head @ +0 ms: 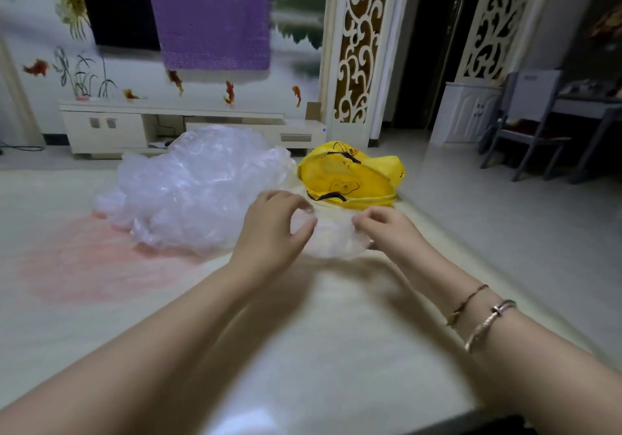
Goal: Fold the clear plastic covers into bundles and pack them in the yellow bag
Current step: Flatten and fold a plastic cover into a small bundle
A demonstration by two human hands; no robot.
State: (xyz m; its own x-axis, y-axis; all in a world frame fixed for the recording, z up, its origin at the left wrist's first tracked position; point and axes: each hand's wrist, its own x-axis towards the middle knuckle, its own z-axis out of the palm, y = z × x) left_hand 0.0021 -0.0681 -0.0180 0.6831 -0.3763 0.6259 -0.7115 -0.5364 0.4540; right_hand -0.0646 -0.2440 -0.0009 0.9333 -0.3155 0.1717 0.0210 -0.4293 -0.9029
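Note:
A small clear plastic cover [331, 237] is bunched between my two hands above the table. My left hand [272, 229] grips its left side with curled fingers and thumb. My right hand [387, 229] pinches its right edge. A big loose heap of clear plastic covers [195, 188] lies on the table just left of my hands. The yellow bag [350, 175] with black handles sits open behind my hands, at the table's far right.
The pale table [303, 333] has a pink patch at its left and its right edge runs diagonally. Beyond it are a white TV cabinet [134, 124], a purple cloth over a dark screen, and grey chairs [538, 131] at the right.

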